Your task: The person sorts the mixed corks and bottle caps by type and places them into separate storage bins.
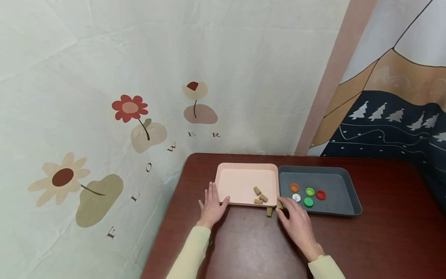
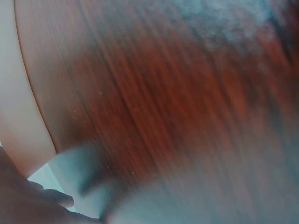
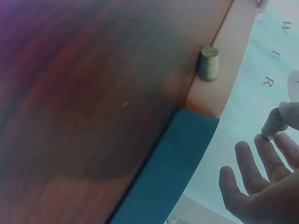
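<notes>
My right hand [image 1: 297, 224] pinches a cork stopper [image 3: 274, 124] between thumb and fingertips, above the meeting front corners of two trays. Another cork stopper [image 1: 269, 212] stands or lies on the table against the pink tray's front edge; the right wrist view shows this cork [image 3: 209, 63] too. Inside the pink tray [image 1: 240, 180], three corks [image 1: 257, 191] lie near the front right corner. With fingers extended, my left hand [image 1: 211, 207] rests at that tray's front left corner. Only part of the left hand [image 2: 35, 200] shows, dark, in the left wrist view.
A dark grey tray [image 1: 331, 178] adjoins the pink one on the right. It holds several plastic caps: orange [image 1: 294, 187], white [image 1: 296, 197], light green [image 1: 310, 191], green [image 1: 308, 202] and red [image 1: 321, 194]. The brown table [image 1: 244, 248] meets printed curtains behind and at left.
</notes>
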Demonstrator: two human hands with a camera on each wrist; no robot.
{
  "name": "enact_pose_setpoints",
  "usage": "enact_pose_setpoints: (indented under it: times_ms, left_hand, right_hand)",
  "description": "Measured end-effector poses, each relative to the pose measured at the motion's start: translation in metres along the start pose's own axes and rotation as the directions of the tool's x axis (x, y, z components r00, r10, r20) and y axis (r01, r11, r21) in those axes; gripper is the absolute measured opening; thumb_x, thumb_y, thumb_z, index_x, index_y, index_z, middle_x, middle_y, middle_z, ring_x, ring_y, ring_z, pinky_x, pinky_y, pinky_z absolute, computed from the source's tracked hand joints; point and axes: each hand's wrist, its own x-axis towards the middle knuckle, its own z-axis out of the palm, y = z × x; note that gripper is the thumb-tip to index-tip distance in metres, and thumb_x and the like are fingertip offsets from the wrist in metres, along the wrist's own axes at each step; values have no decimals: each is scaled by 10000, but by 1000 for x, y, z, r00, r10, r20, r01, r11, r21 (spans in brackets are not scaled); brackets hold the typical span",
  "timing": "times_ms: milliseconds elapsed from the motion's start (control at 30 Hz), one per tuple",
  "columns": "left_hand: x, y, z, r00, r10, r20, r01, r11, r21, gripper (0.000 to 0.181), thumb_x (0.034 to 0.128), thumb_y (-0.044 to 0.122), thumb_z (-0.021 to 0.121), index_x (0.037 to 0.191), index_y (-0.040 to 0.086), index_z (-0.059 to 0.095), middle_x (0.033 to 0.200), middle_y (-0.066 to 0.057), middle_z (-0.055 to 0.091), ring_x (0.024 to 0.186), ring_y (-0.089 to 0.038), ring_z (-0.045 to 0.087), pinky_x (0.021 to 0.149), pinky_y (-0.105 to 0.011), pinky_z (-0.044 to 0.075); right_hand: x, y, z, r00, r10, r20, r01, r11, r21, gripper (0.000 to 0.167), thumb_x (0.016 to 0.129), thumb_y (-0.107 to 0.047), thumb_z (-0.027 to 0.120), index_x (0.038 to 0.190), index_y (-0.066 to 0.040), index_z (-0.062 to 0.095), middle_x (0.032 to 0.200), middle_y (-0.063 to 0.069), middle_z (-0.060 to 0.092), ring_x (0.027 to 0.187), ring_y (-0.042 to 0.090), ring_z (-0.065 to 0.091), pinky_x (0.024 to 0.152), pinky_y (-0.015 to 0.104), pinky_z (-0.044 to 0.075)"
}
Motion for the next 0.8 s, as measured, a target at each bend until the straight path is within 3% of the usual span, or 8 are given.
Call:
enact_pose_setpoints:
  times_ms: [233, 500, 800]
  left_hand:
    - [0, 0, 0, 1000, 0, 4, 0, 1000, 4, 944, 1010, 617, 497, 1662, 48, 120, 1733, -136, 99, 1555, -435, 175, 1112, -804, 140]
    - [0, 1, -1, 1000, -2, 4, 2, 1000, 4, 948, 1006, 619, 500, 1660, 43, 129, 1731, -141, 106, 1554, -437, 174, 1115, -801, 137]
    - [-1, 2, -1, 1000, 0, 1, 0, 1000, 3, 944, 1007, 612, 507, 1660, 42, 131, 1730, -141, 111, 1552, -437, 185, 1113, -802, 145]
  right_hand:
    - [13, -8, 3, 999, 32, -3, -32, 998, 56, 442, 891, -140, 825, 1302, -52, 688, 1251, 174, 686, 1114, 381, 669, 870, 593, 530]
    - [31, -10, 13, 995, 94, 43, -98, 989, 108, 424, 922, -175, 799, 1318, -74, 687, 1284, 169, 676, 1156, 388, 656, 891, 583, 533]
    - [51, -8, 27, 993, 97, 68, -104, 988, 113, 419, 936, -191, 783, 1327, -78, 683, 1265, 163, 681, 1139, 383, 656, 874, 575, 535]
